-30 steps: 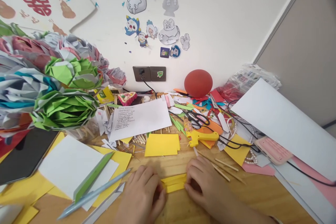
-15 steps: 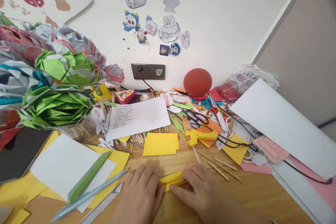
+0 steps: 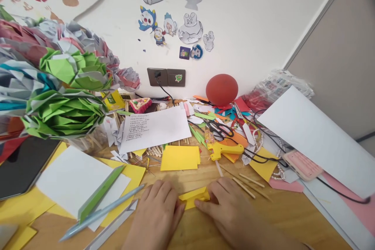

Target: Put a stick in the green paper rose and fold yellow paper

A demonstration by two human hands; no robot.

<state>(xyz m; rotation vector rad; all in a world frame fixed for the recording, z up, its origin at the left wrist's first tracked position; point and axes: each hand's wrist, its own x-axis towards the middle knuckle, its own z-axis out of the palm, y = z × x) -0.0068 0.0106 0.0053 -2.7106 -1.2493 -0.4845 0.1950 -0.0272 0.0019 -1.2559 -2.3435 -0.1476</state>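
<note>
A narrow folded strip of yellow paper (image 3: 191, 198) lies on the wooden table between my hands. My left hand (image 3: 159, 211) grips its left end, with the thumb on the near side and the fingers curled over. On its right end, my right hand (image 3: 224, 205) pinches the paper between thumb and bent fingers. Both ends of the strip are hidden under the fingers. Just beyond my hands sits a small stack of yellow paper sheets (image 3: 180, 158). To the right of the stack rests a yellow glue gun (image 3: 224, 150) with a glue stick in it.
Left of my hands lie a light blue pen (image 3: 102, 211), a green folded strip (image 3: 101, 193) and white paper (image 3: 73, 175). Green paper flowers (image 3: 66, 113) rise at the left. Black-handled scissors (image 3: 219, 129), wooden sticks (image 3: 244, 187), a red balloon (image 3: 222, 89) and cables lie farther back and right.
My right thumb and fingers have shifted slightly to the right along the yellow paper, and a bit more of it shows. My left hand still holds its end. The view has tilted slightly.
</note>
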